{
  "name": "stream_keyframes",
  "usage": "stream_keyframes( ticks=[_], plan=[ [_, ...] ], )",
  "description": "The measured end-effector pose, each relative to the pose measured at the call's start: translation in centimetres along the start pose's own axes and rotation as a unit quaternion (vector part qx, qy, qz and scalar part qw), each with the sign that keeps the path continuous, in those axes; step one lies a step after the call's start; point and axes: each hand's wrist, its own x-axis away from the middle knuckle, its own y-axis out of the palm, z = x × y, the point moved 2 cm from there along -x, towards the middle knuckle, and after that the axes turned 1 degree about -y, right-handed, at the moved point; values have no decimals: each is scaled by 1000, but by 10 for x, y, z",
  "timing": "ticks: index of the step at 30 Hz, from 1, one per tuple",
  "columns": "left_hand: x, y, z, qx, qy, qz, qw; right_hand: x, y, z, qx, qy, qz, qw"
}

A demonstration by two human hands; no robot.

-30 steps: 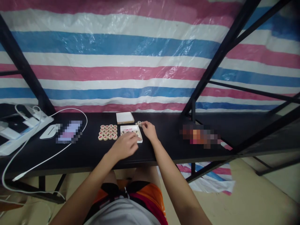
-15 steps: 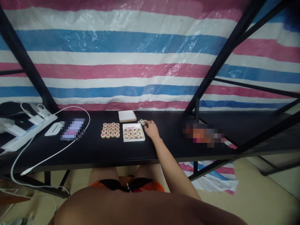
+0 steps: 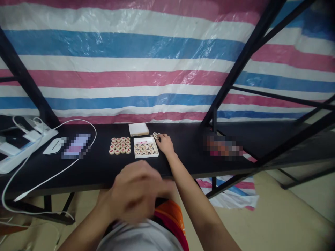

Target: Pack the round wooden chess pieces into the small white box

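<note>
My right hand (image 3: 165,143) reaches over the black table, its curled fingers closed on a Chinese chess piece (image 3: 157,138). A few more loose pieces (image 3: 155,134) lie beside those fingertips. Just left of the hand is an open white box (image 3: 146,156), with black-character pieces lying in rows inside and something pink along its back. Several red-character pieces (image 3: 119,145) form a block of rows left of the box. Large and smeared by motion, my left hand (image 3: 137,191) hangs in front of my body, nearer than the table edge; its fingers cannot be made out.
A white box lid (image 3: 139,129) lies behind the box. On the left are a blurred-out phone (image 3: 77,145), a white flat object (image 3: 54,146), a power strip (image 3: 28,148) and a white cable (image 3: 49,179). Black metal posts (image 3: 230,82) frame the table, with striped sheeting (image 3: 125,78) behind.
My left hand has come up into view in front of my body. The right hand stays at the loose pieces, while the whole view has shifted slightly.
</note>
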Motion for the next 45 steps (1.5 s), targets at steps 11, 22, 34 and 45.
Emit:
stream_keyframes(
  ticks=[11, 22, 34, 45],
  plan=[
    [44, 64, -136, -205, -172, -24, 963, 0, -2, -2, -20, -8, 12, 1000],
    [45, 69, -137, -241, -232, -96, 937, -1, 1, -24, -195, -144, 26, 970],
    [45, 68, -139, -204, -246, -101, 942, -2, 5, -19, -184, -182, 13, 966],
    [46, 68, -139, -200, -237, -94, 946, 5, -10, -29, -113, -202, -55, 971]
  ],
)
